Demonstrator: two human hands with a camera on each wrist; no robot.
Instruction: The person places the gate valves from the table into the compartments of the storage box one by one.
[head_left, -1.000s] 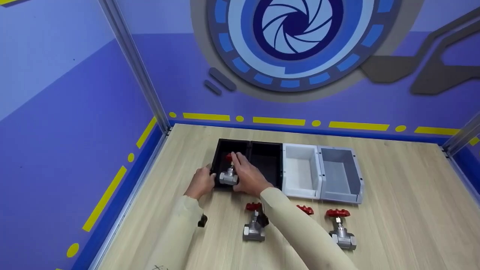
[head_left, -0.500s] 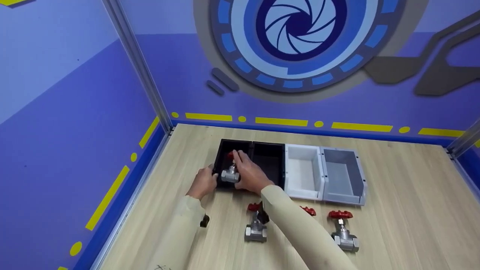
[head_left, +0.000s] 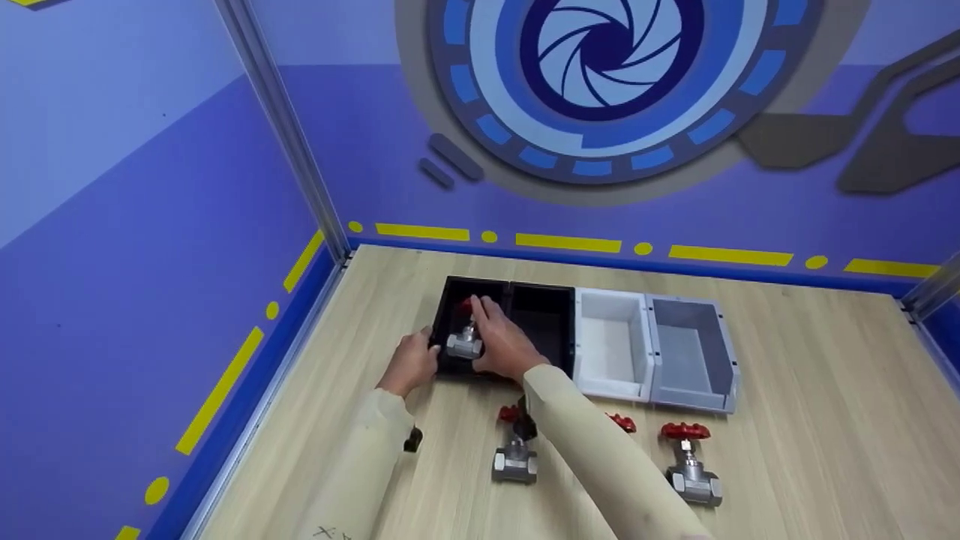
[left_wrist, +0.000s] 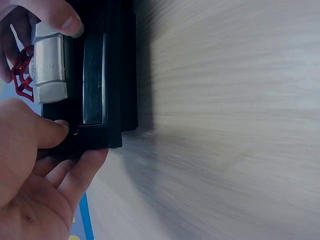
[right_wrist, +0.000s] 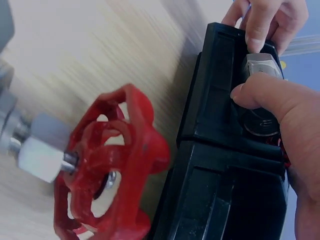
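Observation:
My right hand (head_left: pixel 510 349) holds a steel valve with a red handwheel (head_left: pixel 463 345) in the leftmost black bin (head_left: pixel 448 300), its thumb against the steel body in the right wrist view. The handwheel points toward the back of the bin, partly behind the fingers. My left hand (head_left: pixel 411 364) grips the same bin's left side; in the left wrist view its thumb lies on the rim (left_wrist: pixel 92 136) and its fingers are outside. Whether the valve touches the bin floor is hidden.
To the right stand a second black bin (head_left: pixel 541 300), a white bin (head_left: pixel 611 341) and a grey bin (head_left: pixel 686 360). In front lie a left valve (head_left: pixel 515 461), a right valve (head_left: pixel 694 480) and, between them, a red handwheel (head_left: pixel 622 422) partly under the right sleeve.
My right hand and the valve have shifted slightly toward the back of the bin. The left hand keeps its grip on the bin's side. The head view has turned a little.

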